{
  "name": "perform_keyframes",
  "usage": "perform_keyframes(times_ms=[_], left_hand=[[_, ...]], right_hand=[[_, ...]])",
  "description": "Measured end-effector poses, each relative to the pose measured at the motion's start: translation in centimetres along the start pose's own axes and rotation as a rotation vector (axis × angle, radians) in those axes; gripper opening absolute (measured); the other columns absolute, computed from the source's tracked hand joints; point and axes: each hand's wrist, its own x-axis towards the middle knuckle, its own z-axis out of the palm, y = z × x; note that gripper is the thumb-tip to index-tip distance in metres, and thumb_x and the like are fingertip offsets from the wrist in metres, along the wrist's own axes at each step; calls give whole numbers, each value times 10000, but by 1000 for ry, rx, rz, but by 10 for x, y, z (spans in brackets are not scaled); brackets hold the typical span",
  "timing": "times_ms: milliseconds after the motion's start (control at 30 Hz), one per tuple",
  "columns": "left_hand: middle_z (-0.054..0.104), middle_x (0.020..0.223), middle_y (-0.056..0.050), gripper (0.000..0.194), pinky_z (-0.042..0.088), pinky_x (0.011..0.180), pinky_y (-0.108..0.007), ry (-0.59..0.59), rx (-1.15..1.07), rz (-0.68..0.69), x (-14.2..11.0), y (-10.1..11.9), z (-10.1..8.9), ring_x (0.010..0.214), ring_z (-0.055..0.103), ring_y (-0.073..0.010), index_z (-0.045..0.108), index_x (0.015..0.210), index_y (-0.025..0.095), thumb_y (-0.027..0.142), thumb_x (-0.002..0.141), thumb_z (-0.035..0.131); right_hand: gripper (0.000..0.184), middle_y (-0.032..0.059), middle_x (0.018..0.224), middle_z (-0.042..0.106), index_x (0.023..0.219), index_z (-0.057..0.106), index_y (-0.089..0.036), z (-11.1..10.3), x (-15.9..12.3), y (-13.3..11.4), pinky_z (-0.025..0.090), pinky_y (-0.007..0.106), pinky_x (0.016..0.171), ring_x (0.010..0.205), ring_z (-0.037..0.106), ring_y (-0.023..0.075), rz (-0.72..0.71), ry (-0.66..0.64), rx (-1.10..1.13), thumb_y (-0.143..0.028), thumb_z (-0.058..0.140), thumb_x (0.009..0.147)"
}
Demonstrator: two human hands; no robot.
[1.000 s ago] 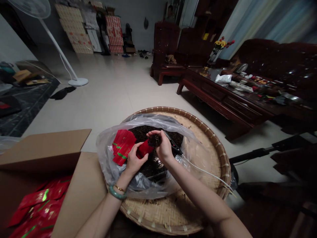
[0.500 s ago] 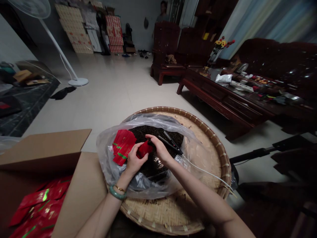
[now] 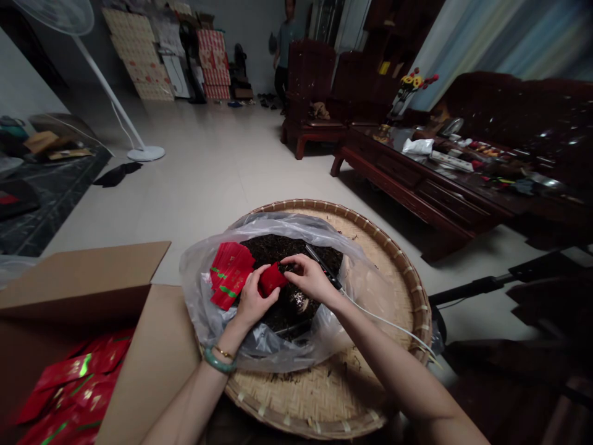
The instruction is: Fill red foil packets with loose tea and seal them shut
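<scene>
My left hand [image 3: 252, 301] is closed around a small red packet [image 3: 272, 279], its open end turned toward the right. At that opening, my right hand [image 3: 309, 279] has its fingers pinched together; what they hold is hidden. Below both hands lies a heap of dark dried leaves [image 3: 271, 245] in a clear plastic bag [image 3: 199, 272] with its mouth spread wide. A fan of flat red packets [image 3: 231, 272] rests on the bag's left side. Beside my right hand, a black and silver tong-like tool with a white cord [image 3: 324, 264] lies on the leaves, partly covered.
The bag sits on a round woven bamboo tray [image 3: 419, 296]. An open cardboard box [image 3: 155, 352] with red packets [image 3: 76, 383] stands at left. A white fan [image 3: 146, 152], dark wooden table [image 3: 407, 179] and chair [image 3: 308, 93] are farther off. A person [image 3: 288, 43] stands behind the chair.
My right hand has shifted slightly, its fingers drawing together at the packet's opening and covering more of the tool. The left hand stays put. In the background, the person has come into fuller view.
</scene>
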Motion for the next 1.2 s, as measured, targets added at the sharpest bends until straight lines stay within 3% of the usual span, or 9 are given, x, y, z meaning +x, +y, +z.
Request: perform_keyframes(times_ms=[167,467,667,833,933,1000,1100,1200], left_hand=[[587,1154,-91,574,444,919,-405,-43,48,43,1,2,0,1033,560,-240,467,1202,195,267,674,681],[624,1048,-73,430,478,871,-388,-22,-69,18,2,-1,2,962,603,-208,510,1141,201,225,726,621],[668,970,-68,380,501,764,-341,-7,-114,-48,1,-2,3,875,632,-185,520,1116,191,173,740,564],[679,959,-79,351,506,703,-313,13,-135,-69,2,-6,4,851,643,-179,543,1097,184,121,755,499],[674,969,-90,324,508,699,-309,2,-149,-92,2,-9,5,867,643,-183,554,1088,181,128,776,486],[670,980,-97,306,515,707,-311,3,-181,-108,2,-10,5,887,642,-188,561,1081,180,143,785,492],[667,973,-99,307,530,698,-300,4,-258,-140,2,-12,7,872,644,-180,567,1080,178,165,777,523],[664,946,-85,317,536,684,-281,19,-319,-175,2,-12,8,829,645,-159,566,1086,179,186,770,545]], right_hand=[[335,19,881,603,950,684,-235,-6,1,-9,444,272,649,733,541,140,-55,-50,-78,-98,625,650],[355,30,909,648,975,672,-254,-3,-2,-15,475,331,741,808,595,171,-166,-71,-57,-70,551,697],[321,69,946,627,1012,637,-200,-11,-1,15,462,325,733,805,585,179,-88,10,-272,-102,553,718],[312,78,835,654,1001,607,-168,-18,-16,48,439,294,709,767,614,198,119,-67,-402,-143,632,690],[382,33,728,646,1034,585,-167,-16,-20,60,435,276,646,685,609,182,190,-78,-313,-114,637,659],[427,-4,693,629,1055,576,-179,-14,-18,61,439,279,643,653,593,165,178,-16,-211,-99,627,639],[388,-38,683,609,1046,575,-208,-15,-12,51,451,279,643,630,574,144,97,64,-44,-142,594,664],[301,-29,724,611,1004,569,-210,-19,-7,34,452,274,664,670,578,142,-5,42,22,-165,555,706]])
